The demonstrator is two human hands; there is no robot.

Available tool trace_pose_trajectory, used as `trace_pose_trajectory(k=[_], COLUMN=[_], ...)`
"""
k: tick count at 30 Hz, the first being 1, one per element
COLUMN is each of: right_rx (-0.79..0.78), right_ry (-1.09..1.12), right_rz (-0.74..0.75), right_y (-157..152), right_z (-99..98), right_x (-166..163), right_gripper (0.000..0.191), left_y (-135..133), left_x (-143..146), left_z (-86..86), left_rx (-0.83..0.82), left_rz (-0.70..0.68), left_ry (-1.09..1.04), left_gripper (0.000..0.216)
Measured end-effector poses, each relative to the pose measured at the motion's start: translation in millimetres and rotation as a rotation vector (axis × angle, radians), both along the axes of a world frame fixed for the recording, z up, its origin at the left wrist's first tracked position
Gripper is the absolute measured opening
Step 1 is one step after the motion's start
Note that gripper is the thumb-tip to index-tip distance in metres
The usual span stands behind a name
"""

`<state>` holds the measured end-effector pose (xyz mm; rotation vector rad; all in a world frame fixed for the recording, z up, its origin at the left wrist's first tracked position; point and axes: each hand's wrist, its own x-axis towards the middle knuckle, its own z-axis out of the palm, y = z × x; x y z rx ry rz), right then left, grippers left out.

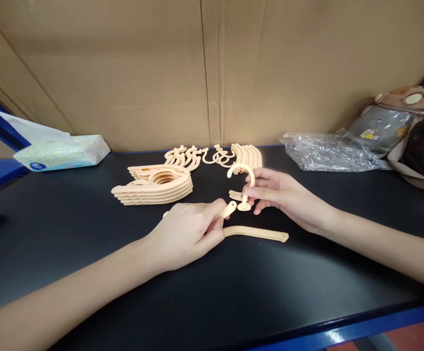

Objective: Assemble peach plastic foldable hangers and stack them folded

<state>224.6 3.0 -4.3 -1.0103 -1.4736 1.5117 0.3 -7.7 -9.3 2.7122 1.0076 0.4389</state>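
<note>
My left hand (190,234) is closed round the middle of a peach plastic hanger body (259,234), whose one arm lies out to the right on the black table (87,229). My right hand (281,195) pinches a peach plastic hook (241,171) by its stem, holding it upright just above the hanger's raised tab. The hook's round foot sits close to that tab, and I cannot tell whether they touch.
A stack of hanger bodies (155,187) lies behind my left hand. Loose hooks and more hanger pieces (215,156) sit further back. A tissue pack (60,151) is at the left, a crumpled clear bag (325,153) and a bottle (387,122) at the right. Cardboard (212,68) forms the back wall.
</note>
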Motion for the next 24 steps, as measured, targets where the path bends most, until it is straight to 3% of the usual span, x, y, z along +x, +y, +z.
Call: trace_pose_trajectory(k=[24], right_rx=[-0.072], right_ry=[0.028], right_rz=[-0.010], right_y=[1.7], right_z=[-0.2], right_x=[1.5], right_gripper=[0.039], left_y=[1.8], left_x=[-2.7], left_z=[-6.2], left_rx=[0.109], left_rz=[-0.072], left_ry=[-0.007], left_gripper=[0.017])
